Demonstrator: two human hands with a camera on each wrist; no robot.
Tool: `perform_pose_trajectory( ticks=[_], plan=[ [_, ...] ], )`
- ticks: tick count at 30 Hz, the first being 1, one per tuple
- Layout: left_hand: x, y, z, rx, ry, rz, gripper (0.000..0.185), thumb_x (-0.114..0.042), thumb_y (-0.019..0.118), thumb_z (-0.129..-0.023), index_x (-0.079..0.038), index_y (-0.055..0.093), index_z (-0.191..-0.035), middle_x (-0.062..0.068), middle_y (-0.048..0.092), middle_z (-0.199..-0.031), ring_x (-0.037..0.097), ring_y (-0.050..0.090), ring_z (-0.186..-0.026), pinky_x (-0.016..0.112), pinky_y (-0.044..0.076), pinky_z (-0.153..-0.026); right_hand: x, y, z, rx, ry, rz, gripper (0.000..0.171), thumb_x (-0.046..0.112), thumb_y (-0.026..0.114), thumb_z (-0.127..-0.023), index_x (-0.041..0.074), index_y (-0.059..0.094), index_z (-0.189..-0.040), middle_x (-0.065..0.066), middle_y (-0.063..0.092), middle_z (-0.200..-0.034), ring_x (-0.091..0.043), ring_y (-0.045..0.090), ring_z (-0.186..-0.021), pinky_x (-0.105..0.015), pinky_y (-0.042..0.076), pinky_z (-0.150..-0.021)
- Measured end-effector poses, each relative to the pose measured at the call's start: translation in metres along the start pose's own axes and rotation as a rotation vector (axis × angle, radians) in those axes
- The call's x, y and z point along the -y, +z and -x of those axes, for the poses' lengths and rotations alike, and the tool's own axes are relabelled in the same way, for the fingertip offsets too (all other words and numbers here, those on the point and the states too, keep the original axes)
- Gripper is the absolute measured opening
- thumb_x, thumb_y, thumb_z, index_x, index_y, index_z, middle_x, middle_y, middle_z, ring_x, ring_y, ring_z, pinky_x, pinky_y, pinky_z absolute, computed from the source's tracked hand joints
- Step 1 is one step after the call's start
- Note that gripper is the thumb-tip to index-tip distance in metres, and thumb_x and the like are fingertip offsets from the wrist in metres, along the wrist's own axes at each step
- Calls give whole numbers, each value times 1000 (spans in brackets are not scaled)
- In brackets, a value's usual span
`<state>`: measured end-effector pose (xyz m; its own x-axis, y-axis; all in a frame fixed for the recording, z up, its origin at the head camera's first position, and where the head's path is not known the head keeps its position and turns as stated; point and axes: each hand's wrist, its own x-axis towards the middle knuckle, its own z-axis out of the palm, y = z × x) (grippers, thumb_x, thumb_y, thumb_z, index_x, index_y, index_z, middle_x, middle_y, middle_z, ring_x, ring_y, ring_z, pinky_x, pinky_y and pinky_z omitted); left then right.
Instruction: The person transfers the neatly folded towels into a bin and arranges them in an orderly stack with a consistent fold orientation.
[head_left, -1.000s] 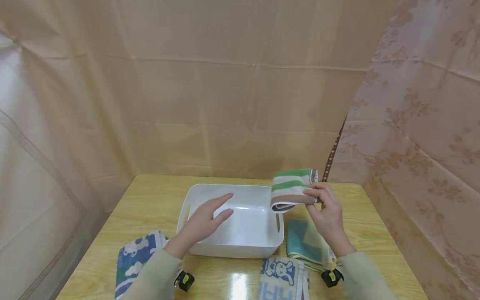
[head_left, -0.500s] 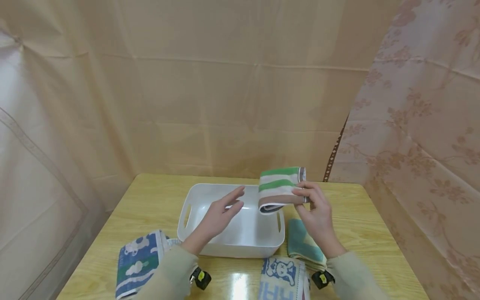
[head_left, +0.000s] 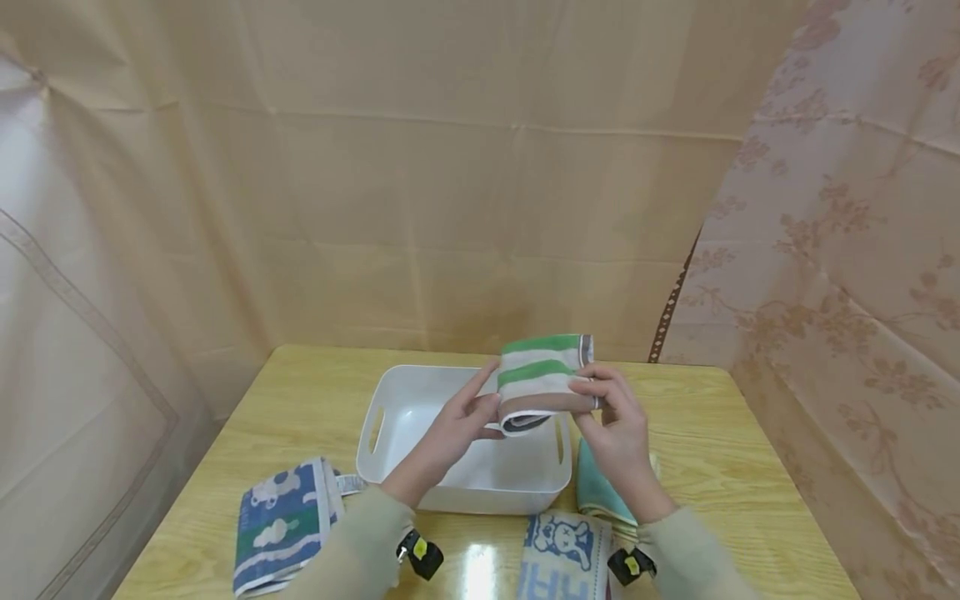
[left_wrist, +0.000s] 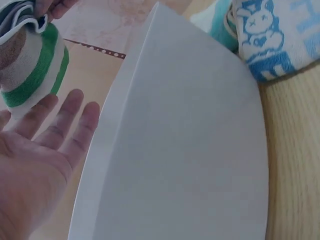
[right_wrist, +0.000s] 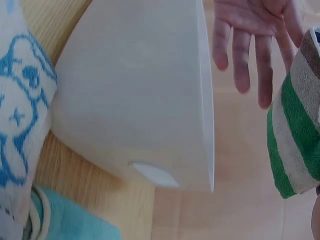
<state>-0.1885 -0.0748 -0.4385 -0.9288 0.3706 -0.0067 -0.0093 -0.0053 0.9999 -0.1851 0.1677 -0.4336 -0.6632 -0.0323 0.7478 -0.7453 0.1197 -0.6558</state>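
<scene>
A folded striped towel [head_left: 542,382], banded in green, white and brown, is held in the air above the right end of a white plastic bin [head_left: 390,417]. It is gripped at its right edge by the right hand [head_left: 611,425], whose fingers are curled round the fold. The left hand [head_left: 457,425] is held flat against the towel's left side with its fingers straight and slightly spread; in the left wrist view the fingertips [left_wrist: 70,107] are seen just below the green stripes, and whether they press the cloth or merely lie beside it cannot be told from that angle. The towel is thus kept between the two hands, clear of the bin's rim and of the worktop [head_left: 750,467].

One bin is seen, standing on the worktop, with a slot handle cut in each short wall. Four towels are counted in all: the striped one in the hands and three lying on the worktop. A blue and white patterned towel [head_left: 281,521] lies to the left of the bin, near the left sleeve. A pale towel printed with a blue bear [head_left: 562,554] lies in front of the bin. A teal towel [head_left: 596,492] lies just beside the bin's right wall, partly hidden under the right wrist.
</scene>
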Motion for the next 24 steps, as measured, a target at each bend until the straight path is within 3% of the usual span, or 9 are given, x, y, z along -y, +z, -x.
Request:
perform_pose_trajectory(
  ticks=[5, 10, 14, 19, 24],
  plan=[
    [0, 6, 2, 22, 18, 49, 61, -42, 53, -107, -40, 26, -161, 14, 57, -146, 26, 62, -124, 43, 53, -103, 4, 6, 3, -15, -4, -52, 30, -33, 59, -78, -15, 63, -102, -27, 55, -118, -17, 56, -117, -18, 51, -98],
    [-4, 7, 4, -9, 59, 76, 61, -36, 56, -106, -38, 29, -161, 13, 59, -144, 24, 62, -125, 42, 49, -107, 7, 9, 5, -17, 39, -73, 30, -33, 57, -79, -16, 62, -103, -21, 55, -121, -16, 56, -118, -18, 51, -98],
    [-4, 8, 3, -5, 53, 161, 63, -30, 57, -106, -43, 27, -160, 10, 50, -151, 22, 57, -129, 42, 45, -111, 11, 12, 7, -29, 83, -106, 27, -31, 57, -81, -17, 60, -104, -18, 54, -122, -16, 56, -117, -18, 52, -96],
    [1, 9, 3, 126, 20, 278, 61, -31, 46, -110, -53, 16, -159, 11, 35, -159, 24, 52, -132, 49, 38, -116, 18, 15, 8, -44, 131, -71, 27, -27, 60, -83, -13, 62, -106, -12, 55, -124, -14, 57, -114, -18, 53, -94],
    [5, 12, 4, 282, -6, 376, 59, -36, 34, -112, -64, 4, -154, 7, 22, -167, 37, 53, -136, 57, 40, -113, 19, 18, 9, -39, 140, -50, 27, -26, 61, -84, -11, 63, -107, -12, 55, -125, -15, 57, -113, -17, 53, -92]
  ],
)
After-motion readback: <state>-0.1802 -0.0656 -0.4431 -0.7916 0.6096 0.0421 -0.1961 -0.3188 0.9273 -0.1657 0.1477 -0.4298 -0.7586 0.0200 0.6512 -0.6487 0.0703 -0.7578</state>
